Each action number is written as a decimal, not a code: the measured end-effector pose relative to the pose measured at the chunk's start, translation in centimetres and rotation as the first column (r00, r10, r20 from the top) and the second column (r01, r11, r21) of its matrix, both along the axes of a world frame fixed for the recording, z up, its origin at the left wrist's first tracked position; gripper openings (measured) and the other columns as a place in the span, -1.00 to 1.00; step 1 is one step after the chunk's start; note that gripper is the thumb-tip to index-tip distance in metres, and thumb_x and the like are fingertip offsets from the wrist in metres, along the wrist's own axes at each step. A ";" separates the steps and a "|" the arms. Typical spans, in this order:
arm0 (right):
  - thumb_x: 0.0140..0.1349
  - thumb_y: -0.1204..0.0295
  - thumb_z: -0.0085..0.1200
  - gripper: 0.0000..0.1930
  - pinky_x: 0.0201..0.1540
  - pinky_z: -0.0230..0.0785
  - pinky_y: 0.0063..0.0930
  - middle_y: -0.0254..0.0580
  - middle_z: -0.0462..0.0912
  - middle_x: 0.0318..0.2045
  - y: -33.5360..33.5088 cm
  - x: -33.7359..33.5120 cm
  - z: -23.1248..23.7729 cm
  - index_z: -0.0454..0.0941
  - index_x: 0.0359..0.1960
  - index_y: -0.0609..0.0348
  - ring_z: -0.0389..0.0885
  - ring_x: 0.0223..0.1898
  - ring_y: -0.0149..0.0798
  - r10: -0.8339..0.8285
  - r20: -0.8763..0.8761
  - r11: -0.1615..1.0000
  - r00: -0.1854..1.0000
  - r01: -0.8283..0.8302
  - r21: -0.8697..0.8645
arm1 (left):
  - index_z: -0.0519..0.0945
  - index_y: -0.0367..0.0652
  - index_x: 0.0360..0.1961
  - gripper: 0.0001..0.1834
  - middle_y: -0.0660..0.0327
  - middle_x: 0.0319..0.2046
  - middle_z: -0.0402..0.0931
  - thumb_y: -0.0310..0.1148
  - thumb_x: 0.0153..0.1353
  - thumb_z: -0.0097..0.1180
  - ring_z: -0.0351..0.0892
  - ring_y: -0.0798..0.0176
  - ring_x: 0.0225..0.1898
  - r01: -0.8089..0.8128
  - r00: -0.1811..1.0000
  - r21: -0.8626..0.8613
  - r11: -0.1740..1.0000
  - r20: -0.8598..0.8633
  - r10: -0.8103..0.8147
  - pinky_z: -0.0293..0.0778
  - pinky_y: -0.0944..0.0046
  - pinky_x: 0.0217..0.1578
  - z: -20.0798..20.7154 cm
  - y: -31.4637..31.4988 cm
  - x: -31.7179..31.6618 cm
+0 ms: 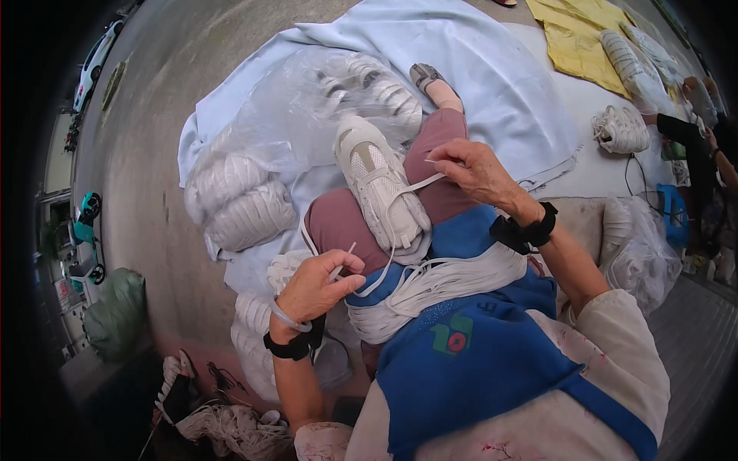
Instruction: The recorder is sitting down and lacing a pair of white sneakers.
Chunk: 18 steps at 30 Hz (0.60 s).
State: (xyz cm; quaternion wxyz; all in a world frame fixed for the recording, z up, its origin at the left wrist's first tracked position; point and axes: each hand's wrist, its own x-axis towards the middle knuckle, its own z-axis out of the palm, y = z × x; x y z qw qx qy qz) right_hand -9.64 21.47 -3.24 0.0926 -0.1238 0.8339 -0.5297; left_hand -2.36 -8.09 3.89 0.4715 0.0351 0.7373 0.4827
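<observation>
A white mesh sports shoe [370,170] lies across my thighs, its toe pointing away from me. One white shoelace [422,184] runs from the shoe's eyelets up to my right hand [480,178], which pinches it between thumb and fingers. My left hand [317,286], to the near left of the shoe, is closed on a lace end whose stiff tip sticks up past the fingers. A bundle of loose white laces [461,286] drapes over my blue apron [477,376] just below the shoe's heel.
A pale blue cloth [492,84] covers the ground ahead, with plastic-wrapped white shoes [250,207] on it. More lace bundles [620,129] lie at the right, near another person's arm [723,165]. A blue stool [673,215] and a green sack [115,315] stand farther out.
</observation>
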 end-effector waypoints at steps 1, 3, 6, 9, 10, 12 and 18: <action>0.14 0.50 0.04 -0.88 -0.33 0.34 -0.50 -0.15 0.55 -0.46 -0.6 0.0 0.1 0.56 -0.33 0.27 0.49 -0.43 -0.29 0.002 0.041 0.999 0.999 -0.001 -0.037 | 0.52 -0.27 -0.33 -0.84 0.20 -0.53 0.47 -0.37 0.17 0.09 0.40 0.37 -0.47 -0.106 0.966 -0.151 0.983 -0.251 0.065 0.36 0.36 -0.38 -1.1 -0.4 0.4; 0.13 0.50 0.04 -0.88 -0.32 0.34 -0.50 -0.14 0.55 -0.46 -1.6 0.0 -0.3 0.55 -0.35 0.28 0.49 -0.43 -0.28 0.000 0.084 0.998 0.996 0.005 -0.061 | 0.53 -0.27 -0.33 -0.83 0.19 -0.52 0.49 -0.35 0.17 0.10 0.43 0.34 -0.47 -0.233 0.868 -0.261 0.937 -0.489 0.079 0.37 0.34 -0.37 -2.9 -0.4 0.0; 0.11 0.50 0.04 -0.90 -0.32 0.33 -0.46 -0.11 0.53 -0.49 -3.7 0.0 -0.7 0.52 -0.40 0.30 0.48 -0.43 -0.24 0.065 -0.140 0.997 0.988 -0.069 -0.021 | 0.52 -0.28 -0.37 -0.81 0.18 -0.56 0.49 -0.33 0.16 0.12 0.49 0.28 -0.45 -0.502 0.711 -0.040 0.864 -0.587 0.386 0.39 0.27 -0.35 -4.6 1.7 -1.2; 0.09 0.46 0.01 -0.87 -0.29 0.34 -0.26 0.02 0.51 -0.49 -4.8 -0.4 -0.6 0.50 -0.43 0.30 0.49 -0.39 0.00 0.119 -0.140 0.993 0.983 -0.115 0.036 | 0.49 -0.28 -0.39 -0.80 0.21 -0.65 0.43 -0.33 0.17 0.11 0.47 0.33 -0.58 -0.551 0.670 -0.030 0.834 -0.612 0.421 0.41 0.30 -0.52 -5.8 3.8 -2.5; 0.09 0.46 0.01 -0.87 -0.29 0.34 -0.26 0.02 0.51 -0.49 -5.1 -0.5 -0.7 0.50 -0.43 0.30 0.49 -0.39 0.00 0.124 -0.140 0.992 0.982 -0.119 0.039 | 0.47 -0.28 -0.39 -0.80 0.24 -0.67 0.41 -0.33 0.18 0.10 0.43 0.36 -0.65 -0.596 0.715 -0.016 0.802 -0.464 0.522 0.38 0.35 -0.62 -5.4 4.8 -2.9; 0.11 0.44 -0.01 -0.85 -0.30 0.32 -0.19 0.06 0.50 -0.49 -5.6 -0.6 -1.0 0.48 -0.47 0.30 0.48 -0.37 0.04 0.148 -0.173 0.988 0.974 -0.140 0.060 | 0.42 -0.26 -0.38 -0.77 0.28 -0.69 0.38 -0.30 0.18 0.12 0.33 0.46 -0.80 -0.658 0.717 0.052 0.751 -0.262 0.646 0.30 0.48 -0.84 -7.1 4.9 -3.6; 0.12 0.45 0.00 -0.86 -0.31 0.33 -0.29 0.02 0.50 -0.49 -5.8 -1.6 -1.5 0.48 -0.42 0.31 0.49 -0.40 -0.01 0.249 -0.153 0.960 0.956 -0.224 0.166 | 0.41 -0.27 -0.41 -0.74 0.25 -0.69 0.38 -0.29 0.14 0.16 0.43 0.41 -0.75 -0.701 0.696 0.051 0.712 -0.169 0.698 0.44 0.41 -0.80 -7.8 5.7 -4.3</action>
